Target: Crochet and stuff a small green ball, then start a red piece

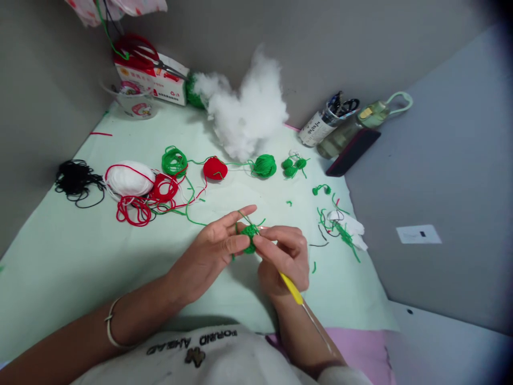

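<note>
Between my hands is a small green crochet piece (249, 238). My left hand (218, 240) pinches its left side with thumb and fingers, and green yarn runs over the raised index finger. In my right hand (286, 254) sits a crochet hook (292, 289) with a yellow handle; its thin metal back end sticks out toward my forearm. The hook's working tip is at the crochet piece, mostly hidden by fingers. A green strand trails from my left hand across the cloth toward a loose green coil (174, 161).
Red (215, 168) and green yarn balls (265, 166), a white skein (130, 179) and black yarn (78, 179) lie beyond my hands. White stuffing (250, 107) stands at the back. A pen cup (318, 128), bottle (340, 133) and phone (355, 152) line the right; yarn scraps (347, 235) lie nearer.
</note>
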Demonstrator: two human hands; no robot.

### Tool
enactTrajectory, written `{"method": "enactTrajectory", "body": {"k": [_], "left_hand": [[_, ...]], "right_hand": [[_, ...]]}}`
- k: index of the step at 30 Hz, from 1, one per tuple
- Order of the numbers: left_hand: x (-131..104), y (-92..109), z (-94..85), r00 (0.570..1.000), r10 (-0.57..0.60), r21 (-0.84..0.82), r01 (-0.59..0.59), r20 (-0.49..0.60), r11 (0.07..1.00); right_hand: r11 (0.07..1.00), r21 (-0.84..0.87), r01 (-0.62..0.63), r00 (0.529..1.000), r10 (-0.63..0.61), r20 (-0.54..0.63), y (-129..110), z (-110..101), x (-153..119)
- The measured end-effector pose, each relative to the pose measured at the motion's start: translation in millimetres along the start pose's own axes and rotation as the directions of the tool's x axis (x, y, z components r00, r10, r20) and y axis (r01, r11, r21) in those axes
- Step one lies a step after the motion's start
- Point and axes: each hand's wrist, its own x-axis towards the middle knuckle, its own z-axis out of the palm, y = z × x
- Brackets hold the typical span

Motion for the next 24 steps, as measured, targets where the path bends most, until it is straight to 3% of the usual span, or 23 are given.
{"method": "enactTrajectory", "body": {"k": [4, 7, 17, 21, 24], "left_hand": [[0.3, 3.6, -7.4, 0.998, -0.054, 0.003, 0.054, 0.045, 0.999], [1.5, 6.7, -11.7, 0.998, -0.031, 0.024, 0.029, 0.054, 0.999], [5.0, 20.6, -19.4, 0.988, 0.141, 0.228, -0.124, -0.06, 0.966], [5.9, 25.0, -23.1, 0.984, 0.147, 0.286, -0.113, -0.099, 0.951], [7.3, 25.9, -26.5, 0.989, 0.118, 0.3, -0.088, -0.084, 0.95]], "right_hand": [[0.97, 0.209, -0.124, 0.992, 0.119, 0.037, 0.7, 0.7, 4.2], [0.924, 0.311, -0.222, 0.975, 0.209, 0.074, 0.6, 0.6, 6.6], [0.866, 0.372, -0.332, 0.942, 0.285, 0.178, -3.6, -8.1, 15.0], [0.785, 0.387, -0.483, 0.876, 0.431, 0.218, -2.9, -10.3, 18.6], [0.61, 0.499, -0.615, 0.78, 0.563, 0.273, -0.8, -11.1, 21.5]]}}
